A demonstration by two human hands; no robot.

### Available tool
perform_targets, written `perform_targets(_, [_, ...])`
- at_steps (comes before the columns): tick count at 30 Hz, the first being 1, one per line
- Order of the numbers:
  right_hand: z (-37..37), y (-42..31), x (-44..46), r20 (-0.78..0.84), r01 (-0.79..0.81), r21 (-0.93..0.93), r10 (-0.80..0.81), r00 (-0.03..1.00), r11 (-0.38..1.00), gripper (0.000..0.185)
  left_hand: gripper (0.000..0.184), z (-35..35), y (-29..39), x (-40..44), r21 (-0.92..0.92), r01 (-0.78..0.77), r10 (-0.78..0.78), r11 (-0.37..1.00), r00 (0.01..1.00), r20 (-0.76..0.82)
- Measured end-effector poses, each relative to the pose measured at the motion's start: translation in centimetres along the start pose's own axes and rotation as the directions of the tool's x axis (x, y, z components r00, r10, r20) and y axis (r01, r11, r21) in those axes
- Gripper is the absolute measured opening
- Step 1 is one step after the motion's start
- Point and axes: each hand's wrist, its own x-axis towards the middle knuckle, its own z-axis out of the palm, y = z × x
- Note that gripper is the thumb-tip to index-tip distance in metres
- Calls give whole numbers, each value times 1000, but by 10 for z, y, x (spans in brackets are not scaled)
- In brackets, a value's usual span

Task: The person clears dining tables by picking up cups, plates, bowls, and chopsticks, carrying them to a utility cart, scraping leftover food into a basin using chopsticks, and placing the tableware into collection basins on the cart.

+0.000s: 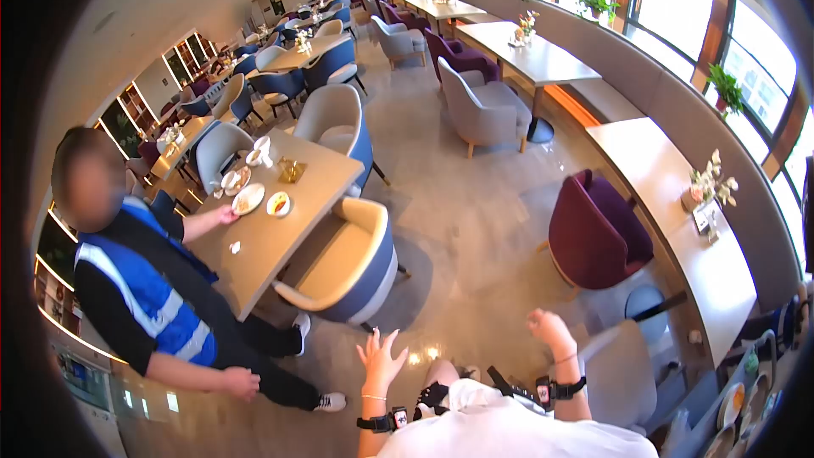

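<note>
My left hand (381,360) is raised over the floor at the bottom centre, fingers spread and holding nothing. To its right, my right hand (553,331) is lifted with its fingers curled; whether anything is in them is too small to tell. Neither hand touches furniture. A person in a blue vest (157,301) stands at the left, one hand on a white oval plate (248,198) on the wooden table (280,242). Near that plate are a small bowl with food (278,203), other used dishes, a crumpled white tissue (235,248) and an amber glass item (292,170).
A cream and blue chair (348,267) stands at the table's near side. A maroon chair (593,233) is right of centre, beside a long table (670,203) with flowers. A cart with dishes (738,403) is at the lower right. Rows of tables and chairs extend behind.
</note>
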Motion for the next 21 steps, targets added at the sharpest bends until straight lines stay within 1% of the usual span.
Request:
perform_targets(1, [-3,-6,20,33,66,-30,-65,997,997,21,60,-12,9,29,46,-14,17,999,998,-57])
perform_targets(2, [-5,-12,44,71,132,100,-139,988,986,21,63,-23,17,58,93,-25,35,995,993,-114])
perform_targets(3, [-5,-21,68,102,168,140,-183,978,976,22,66,-27,19,85,139,-28,51,990,985,-164])
perform_targets(4, [-8,-27,93,65,234,179,-249,966,955,23,74,-25,15,119,96,-5,25,995,979,-203])
perform_targets(5, [-11,-31,118,26,301,216,-313,949,929,24,84,-31,21,150,48,57,-48,997,983,-180])
perform_targets(7, [-22,-40,170,-63,309,16,-307,949,951,27,98,-27,16,213,60,103,-83,993,959,-272])
perform_targets(8, [-23,-43,197,-104,301,-81,-308,946,950,29,105,-32,19,245,53,163,-146,985,960,-240])
perform_targets(9, [-20,-38,228,-70,290,-24,-291,954,957,30,105,-41,25,273,-34,199,-202,979,961,-189])
perform_targets(11, [-17,-22,299,-8,265,90,-266,964,960,33,100,-18,-1,335,-114,228,-245,967,955,-167])
perform_targets(12, [-17,-23,337,33,186,90,-190,981,978,34,91,-21,-2,364,-66,276,-283,959,950,-136])
perform_targets(14, [-22,-11,397,145,25,52,-32,989,998,36,86,-11,-13,418,-146,362,-364,921,931,16])
perform_targets(15, [-26,-6,432,127,17,36,-22,992,999,37,84,-6,-18,449,-192,411,-403,891,911,81])
perform_targets(16, [-28,-2,464,114,15,21,-17,993,1000,37,81,-6,-17,475,-117,438,-425,891,897,121])
perform_targets(17, [-29,3,492,109,13,8,-14,994,1000,38,81,-2,-20,495,-68,479,-457,875,866,204])
perform_targets(19, [-33,13,553,95,-9,91,0,995,996,41,80,4,-29,531,43,544,-520,838,771,367])
perform_targets(20, [-37,14,582,98,-46,105,36,995,993,42,82,-9,-21,545,88,607,-580,790,693,429])
perform_targets(21, [-40,14,612,146,-115,126,96,985,985,41,82,1,-36,552,82,613,-579,786,683,445])
